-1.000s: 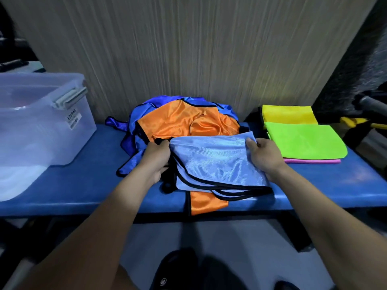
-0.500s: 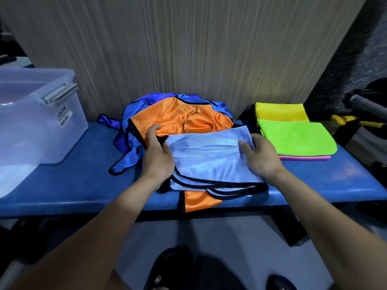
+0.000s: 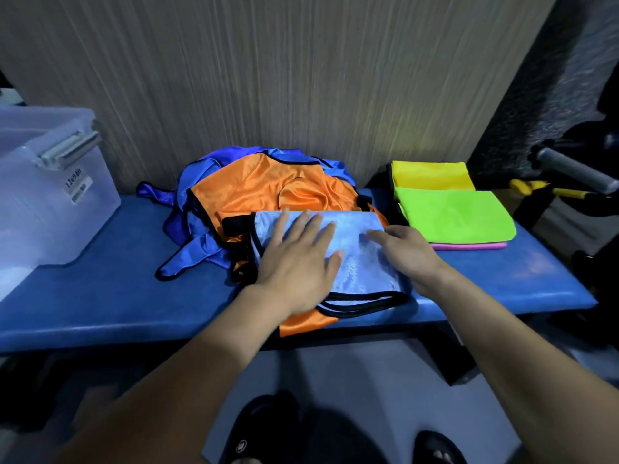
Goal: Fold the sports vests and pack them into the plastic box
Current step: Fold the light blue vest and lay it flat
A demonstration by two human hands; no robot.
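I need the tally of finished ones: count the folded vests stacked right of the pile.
3. The yellow vest lies farthest back, the green vest in front of it, the pink vest beneath the green, only its edge showing. More may be hidden underneath.

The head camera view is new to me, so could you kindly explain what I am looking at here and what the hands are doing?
There is no machine: a person wears a camera on the head, looking down at their own arms. The left hand and right hand lie flat, fingers spread, on a folded light blue vest, pressing it; neither grips it. Under it sits a heap of orange vests and dark blue vests on a blue bench. To the right is a folded stack: yellow vest, green vest, and a pink one underneath. The plastic box stands at the left.
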